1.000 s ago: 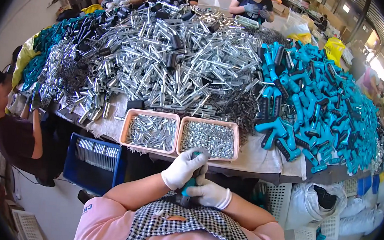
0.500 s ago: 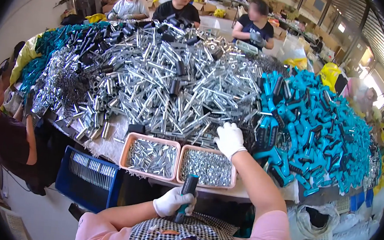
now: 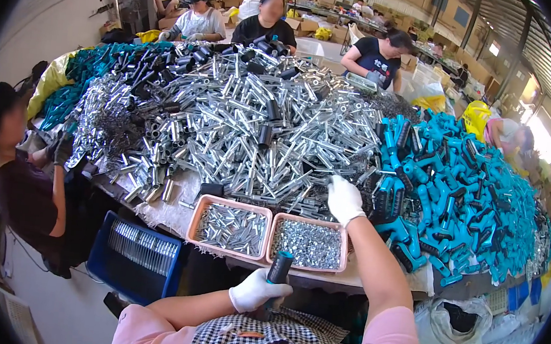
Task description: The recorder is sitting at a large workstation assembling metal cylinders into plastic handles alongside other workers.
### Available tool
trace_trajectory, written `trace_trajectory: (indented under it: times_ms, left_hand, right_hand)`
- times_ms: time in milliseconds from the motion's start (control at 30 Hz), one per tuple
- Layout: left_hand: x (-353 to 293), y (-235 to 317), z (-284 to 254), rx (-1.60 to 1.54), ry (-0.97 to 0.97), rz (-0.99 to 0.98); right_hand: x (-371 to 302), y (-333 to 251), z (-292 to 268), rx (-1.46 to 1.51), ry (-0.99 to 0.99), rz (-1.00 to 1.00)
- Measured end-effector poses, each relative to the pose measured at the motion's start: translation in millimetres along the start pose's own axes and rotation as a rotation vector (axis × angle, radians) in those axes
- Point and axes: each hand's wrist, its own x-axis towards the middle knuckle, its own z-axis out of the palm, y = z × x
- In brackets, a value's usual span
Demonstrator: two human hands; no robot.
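Observation:
My left hand [image 3: 257, 291], in a white glove, is wrapped around a black-and-teal tool handle [image 3: 280, 268]. The handle stands nearly upright in front of my checkered apron, and its lower end is hidden by the hand. At the near edge of the heap, my gloved right hand [image 3: 345, 202] reaches in with bent, drawn-together fingers; whatever they grip cannot be made out. Shiny metal tubes [image 3: 277, 149] are piled beyond it, and teal-and-black handle pieces [image 3: 431, 192] lie to its right. Nearest below it is a pink tray of small metal parts [image 3: 308, 244].
A second pink tray [image 3: 195, 217] contains short metal pins. A blue crate [image 3: 101, 248] with metal rods stands low at the left. White sacks [image 3: 436, 323] sit below the table at the right. Several co-workers are around the heap, one close at the left [image 3: 26, 176].
The whole view has shifted slightly, moving the scene rightward. My right hand stays at the heap's edge, its fingers closer together. My left hand keeps the handle. The far-right co-worker has bent their head down.

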Motion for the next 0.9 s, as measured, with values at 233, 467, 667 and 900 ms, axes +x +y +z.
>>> trace_trajectory:
  times_ms: [233,467,667,900]
  left_hand:
    - [0,18,-11,0.590,0.308,0.142]
    - [8,21,-4,1.358,0.211,0.251]
    - [36,-1,13,1.508,-0.003,0.283]
    - [58,-20,31,1.253,-0.051,0.283]
  right_hand:
    - [-43,-6,-53,1.358,-0.114,0.338]
    - [-168,-34,-63,0.632,-0.140,-0.440]
    - [-220,-29,-58,0.462,-0.038,-0.484]
    - [-228,26,-66,0.650,-0.205,-0.320]
